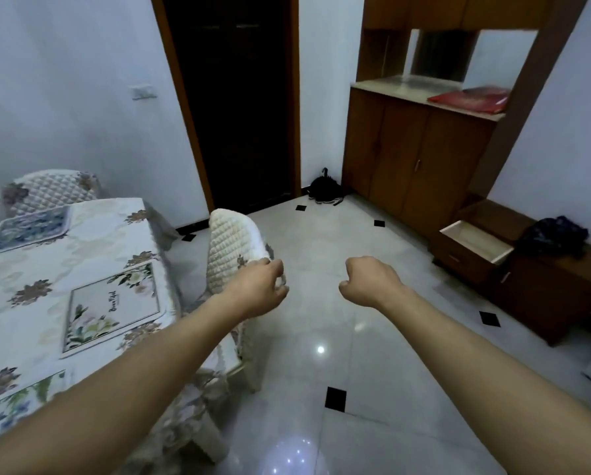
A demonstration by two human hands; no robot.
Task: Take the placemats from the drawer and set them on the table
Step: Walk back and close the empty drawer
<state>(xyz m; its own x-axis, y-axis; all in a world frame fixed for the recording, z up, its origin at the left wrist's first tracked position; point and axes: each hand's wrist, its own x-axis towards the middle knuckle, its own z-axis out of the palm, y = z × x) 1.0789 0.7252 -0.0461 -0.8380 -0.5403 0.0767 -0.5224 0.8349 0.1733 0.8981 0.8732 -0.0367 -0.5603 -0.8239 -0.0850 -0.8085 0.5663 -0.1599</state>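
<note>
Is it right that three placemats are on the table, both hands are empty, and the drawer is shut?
Not quite: the drawer is pulled open, and what shows of its inside looks empty, as the head view shows. The rest holds: three placemats lie on the table, and the left hand and right hand hold nothing.

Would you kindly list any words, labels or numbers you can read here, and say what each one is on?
"Beautiful", in dark script, blurred so the reading is likely rather than sure: on the floral placemat in the middle of the table.
Nothing readable shows on the blue placemat or the nearest placemat.
</note>
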